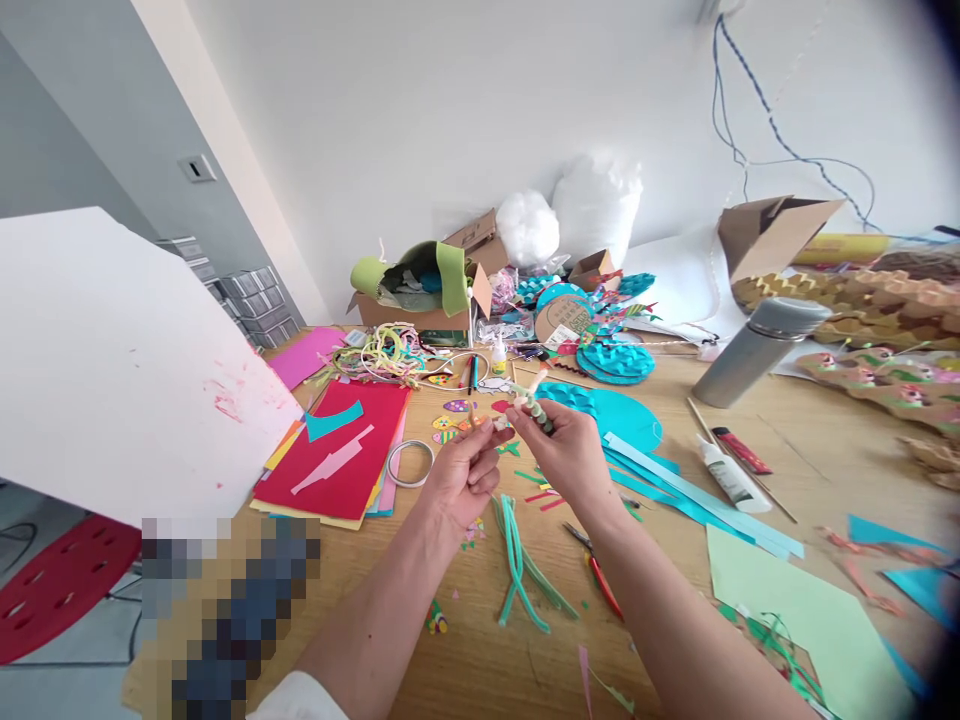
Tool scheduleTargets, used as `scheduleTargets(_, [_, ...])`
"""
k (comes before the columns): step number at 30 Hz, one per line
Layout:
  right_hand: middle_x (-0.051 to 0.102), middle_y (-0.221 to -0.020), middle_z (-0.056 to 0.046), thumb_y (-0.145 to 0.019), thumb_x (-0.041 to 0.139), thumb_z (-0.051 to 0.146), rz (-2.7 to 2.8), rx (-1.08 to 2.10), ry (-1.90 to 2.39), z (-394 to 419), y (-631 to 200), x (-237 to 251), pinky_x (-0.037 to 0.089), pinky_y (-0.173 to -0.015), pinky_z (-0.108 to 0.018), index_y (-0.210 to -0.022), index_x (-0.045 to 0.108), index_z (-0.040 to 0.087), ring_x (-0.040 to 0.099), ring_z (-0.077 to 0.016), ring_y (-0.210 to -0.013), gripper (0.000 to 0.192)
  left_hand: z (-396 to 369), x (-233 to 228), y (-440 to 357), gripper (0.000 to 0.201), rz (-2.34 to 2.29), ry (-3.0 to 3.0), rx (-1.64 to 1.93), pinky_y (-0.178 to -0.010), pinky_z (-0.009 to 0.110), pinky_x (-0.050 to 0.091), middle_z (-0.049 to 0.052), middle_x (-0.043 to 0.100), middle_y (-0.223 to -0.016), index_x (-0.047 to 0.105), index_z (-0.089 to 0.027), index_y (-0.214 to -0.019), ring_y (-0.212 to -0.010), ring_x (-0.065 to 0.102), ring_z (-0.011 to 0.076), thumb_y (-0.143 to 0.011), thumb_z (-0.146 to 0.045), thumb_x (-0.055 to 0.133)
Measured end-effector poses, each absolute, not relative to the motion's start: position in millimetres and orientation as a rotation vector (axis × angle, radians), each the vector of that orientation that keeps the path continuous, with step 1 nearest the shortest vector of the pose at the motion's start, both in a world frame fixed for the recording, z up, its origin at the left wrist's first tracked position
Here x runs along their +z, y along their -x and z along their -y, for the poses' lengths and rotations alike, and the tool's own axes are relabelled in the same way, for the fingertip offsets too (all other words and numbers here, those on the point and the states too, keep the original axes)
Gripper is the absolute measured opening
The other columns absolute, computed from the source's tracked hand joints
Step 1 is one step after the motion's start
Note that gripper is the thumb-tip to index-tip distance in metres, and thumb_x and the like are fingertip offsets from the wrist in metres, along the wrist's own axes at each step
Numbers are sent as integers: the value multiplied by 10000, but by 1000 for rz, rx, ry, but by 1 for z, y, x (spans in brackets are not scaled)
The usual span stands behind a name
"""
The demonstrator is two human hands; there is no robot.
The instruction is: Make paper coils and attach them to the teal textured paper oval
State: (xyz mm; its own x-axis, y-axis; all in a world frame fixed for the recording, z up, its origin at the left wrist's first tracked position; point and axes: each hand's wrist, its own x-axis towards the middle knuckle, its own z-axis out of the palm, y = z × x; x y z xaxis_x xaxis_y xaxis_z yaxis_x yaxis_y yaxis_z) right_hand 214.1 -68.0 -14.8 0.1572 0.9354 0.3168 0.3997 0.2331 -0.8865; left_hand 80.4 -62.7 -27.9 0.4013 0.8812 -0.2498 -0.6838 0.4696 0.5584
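My right hand (pixel 568 450) is closed around a small pale-green, ridged piece (pixel 538 413) with a whitish tip sticking up; it looks like wound pipe cleaner. My left hand (pixel 466 470) pinches a small pale bit, too small to name, right beside the right fingertips. Below the hands, turquoise and green pipe cleaners (pixel 513 555) lie on the table (pixel 480 670). Scissors with red handles (pixel 602 585) rest partly under my right forearm. Colourful paper fish (pixel 459 406) lie just beyond my left hand.
Left are stacked coloured papers (pixel 330 450), a tape roll (pixel 411 464) and a large white board (pixel 135 370). To the right stand a grey thermos (pixel 757 355) and a lying glue bottle (pixel 731 477). Blue paper strips (pixel 697 495) and a green sheet (pixel 802 610) lie nearby.
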Motion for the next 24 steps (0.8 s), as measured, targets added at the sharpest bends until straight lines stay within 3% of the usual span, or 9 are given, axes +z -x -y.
scheduleTargets(5, [522,-555,6,-835,594,427,1482,653,1326,68,-214,-13,274,-496,-239,-634,612,159,371,-108,-532,336,61,-30,-79,112,-558,-432,979,-294,110,168,26,691,-703,636,-93,-771,-313,224,-33,-777,-167,721])
scheduleTargets(11, [430,-489,34,-784,651,473,1431,816,1265,72,-216,-4,223,-437,-236,-588,592,168,278,-87,-470,367,61,-31,-79,196,-574,-545,982,-306,115,170,4,668,-671,656,-87,-744,-328,219,-36,-713,-226,790])
scheduleTargets(19, [375,-465,51,-718,693,539,1286,971,1266,70,-216,-10,200,-400,-232,-584,569,171,277,-76,-434,411,64,-31,-82,223,-596,-612,1007,-322,132,156,-14,630,-624,650,-92,-712,-337,210,-34,-693,-254,804])
scheduleTargets(24, [348,-463,65,-679,734,561,1239,1024,1238,69,-217,-9,173,-397,-237,-669,634,157,249,-71,-428,416,63,-32,-81,218,-572,-584,1031,-315,126,153,-21,637,-630,651,-96,-722,-330,211,-35,-685,-243,809])
